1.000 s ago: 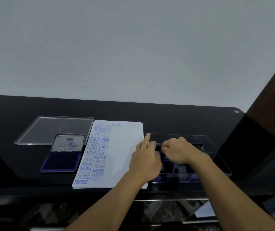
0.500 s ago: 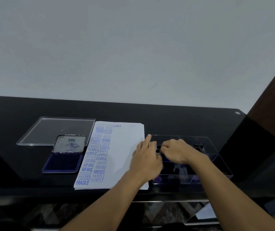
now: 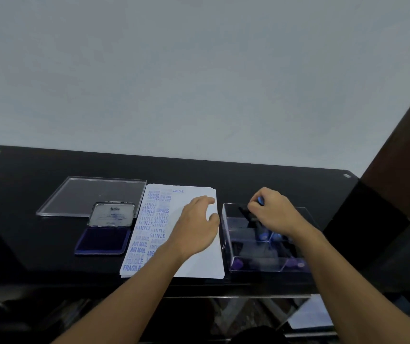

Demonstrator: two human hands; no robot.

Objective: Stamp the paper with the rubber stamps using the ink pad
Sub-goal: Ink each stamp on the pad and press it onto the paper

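Rubber stamp point(image 3: 260, 201) (blue-knobbed) pinched by right hand point(image 3: 274, 214) fingers; left hand point(image 3: 195, 227) fingers loosely apart over paper point(image 3: 199, 265)

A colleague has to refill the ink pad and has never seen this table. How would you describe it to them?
On the black table, look just left of the stack of white paper, in front of the clear flat tray. The ink pad is the small open case there: dark blue pad facing up, silver lid folded back behind it.
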